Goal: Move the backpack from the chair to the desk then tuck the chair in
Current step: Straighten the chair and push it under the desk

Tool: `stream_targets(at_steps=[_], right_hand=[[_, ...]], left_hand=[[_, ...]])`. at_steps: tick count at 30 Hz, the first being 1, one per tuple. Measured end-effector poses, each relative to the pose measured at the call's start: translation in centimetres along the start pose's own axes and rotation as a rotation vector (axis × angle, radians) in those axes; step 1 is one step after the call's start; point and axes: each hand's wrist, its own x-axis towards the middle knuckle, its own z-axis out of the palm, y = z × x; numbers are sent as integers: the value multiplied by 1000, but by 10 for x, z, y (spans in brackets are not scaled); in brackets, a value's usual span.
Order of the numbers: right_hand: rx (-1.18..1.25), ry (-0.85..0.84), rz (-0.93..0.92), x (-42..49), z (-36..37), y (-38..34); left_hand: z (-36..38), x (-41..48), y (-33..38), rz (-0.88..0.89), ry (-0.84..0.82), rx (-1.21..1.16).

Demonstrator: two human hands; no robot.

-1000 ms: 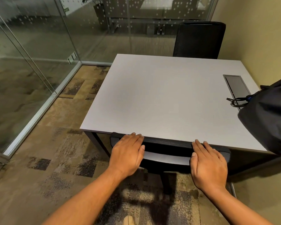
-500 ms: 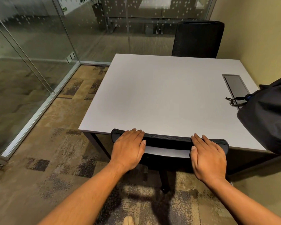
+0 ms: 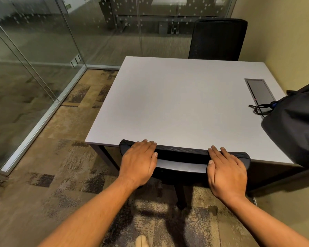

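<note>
Both my hands sit flat on the top rail of the chair (image 3: 184,154) back: left hand (image 3: 138,162) near the left end, right hand (image 3: 227,172) near the right end, fingers spread fwd over the rail, palms down, not curled round anything. The chair back is right up against the near edge of the bench (image 3: 177,104), seat hidden under it, so the tuck-in looks about done.

Backpack (image 3: 296,125) is already on the bench, at the right side, partly cut off by the frame edge. It looks soft, slumpy fabric; its cord loop (image 3: 259,109) trails onto the bench top beside the cable hatch (image 3: 259,90). Can't tell if it's zipped or what's in it.

Chair handling, my guess: stiff rail w/ a ribbed mesh face, decent grip, prob rolls easy on carpet, though I can't see the casters. Pushing at both ends of the rail keeps it straight.
</note>
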Motion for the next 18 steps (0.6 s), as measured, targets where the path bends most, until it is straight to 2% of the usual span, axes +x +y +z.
stream_targets(at_steps=[18], right_hand=[[-21, -34, -5, 1, -2, 1]], left_hand=[[6, 1, -1, -9, 3, 25]])
